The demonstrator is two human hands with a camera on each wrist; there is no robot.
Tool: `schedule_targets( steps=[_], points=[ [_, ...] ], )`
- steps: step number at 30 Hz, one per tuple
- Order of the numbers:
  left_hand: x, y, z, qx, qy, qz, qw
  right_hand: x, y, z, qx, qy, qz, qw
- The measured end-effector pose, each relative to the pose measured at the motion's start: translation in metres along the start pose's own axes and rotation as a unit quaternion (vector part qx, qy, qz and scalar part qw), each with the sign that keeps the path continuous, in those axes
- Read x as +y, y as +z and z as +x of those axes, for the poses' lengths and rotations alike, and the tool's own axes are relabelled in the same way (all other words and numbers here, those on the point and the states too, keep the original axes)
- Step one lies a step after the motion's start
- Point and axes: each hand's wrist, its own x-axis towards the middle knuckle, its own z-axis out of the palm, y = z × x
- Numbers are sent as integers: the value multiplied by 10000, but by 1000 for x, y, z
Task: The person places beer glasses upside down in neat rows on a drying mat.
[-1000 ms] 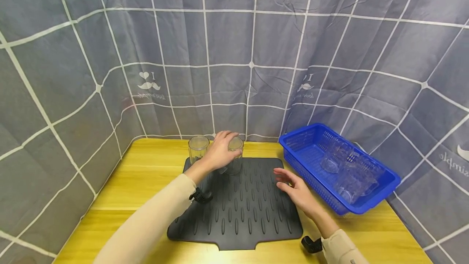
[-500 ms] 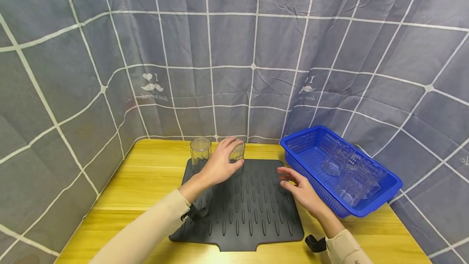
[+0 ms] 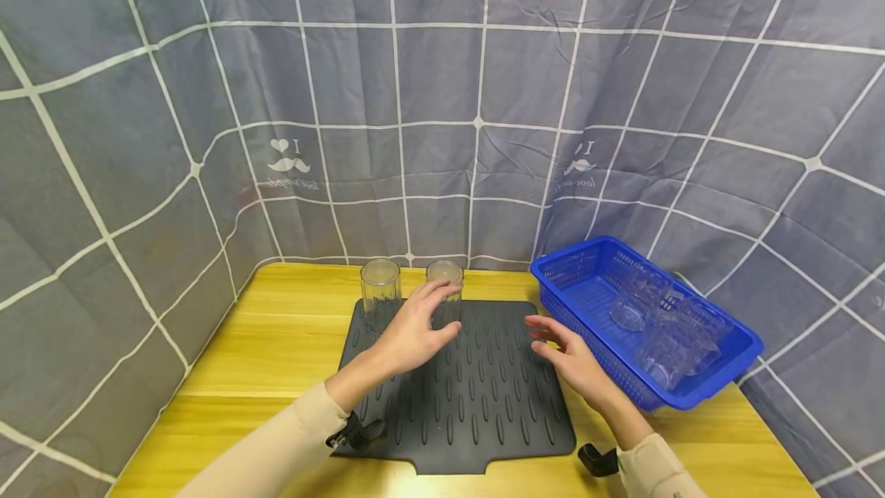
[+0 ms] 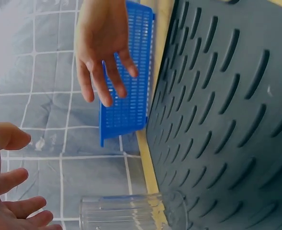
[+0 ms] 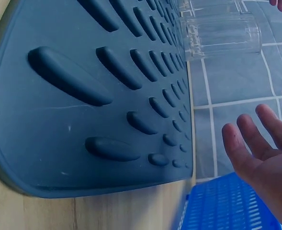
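Two clear glass mugs stand upright at the back of a black ridged drying mat: the left mug (image 3: 380,294) and the right mug (image 3: 445,271). My left hand (image 3: 408,333) is in front of the right mug, fingers spread and relaxed, partly covering it in the head view. The left wrist view shows a gap between these fingers and the mug (image 4: 131,211). Over the mat's right edge hovers my right hand (image 3: 570,360), fingers loosely bent and holding nothing. Its palm and fingers (image 5: 255,139) also appear in the right wrist view.
A blue perforated basket (image 3: 563,306) sits right of the mat, with several clear glass mugs (image 3: 671,348) lying at its near end. The drying mat (image 3: 477,406) lies on a yellow wooden table (image 3: 228,375). Grey gridded curtains (image 3: 442,83) enclose the back and sides.
My left hand has come off the right mug and drawn back toward me, uncovering more of it. The right mug remains standing on the mat; my right hand has barely moved.
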Motion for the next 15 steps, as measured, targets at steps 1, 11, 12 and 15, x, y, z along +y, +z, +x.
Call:
schedule_targets(
  steps=[1, 11, 12, 15],
  points=[
    [0, 1, -2, 3, -4, -23, 10000, 1, 0, 0, -5, -34, -12, 10000],
    [-2, 14, -26, -222, 71, -523, 9984, 2, -1, 2, -63, -165, 47, 9998],
    [-3, 15, -27, -266, 40, -587, 9979, 1, -1, 2, -61, -178, 20, 9998],
    [-6, 18, -32, -359, -67, -667, 9971, 0, 0, 3, -28, -109, 24, 9999]
  ],
)
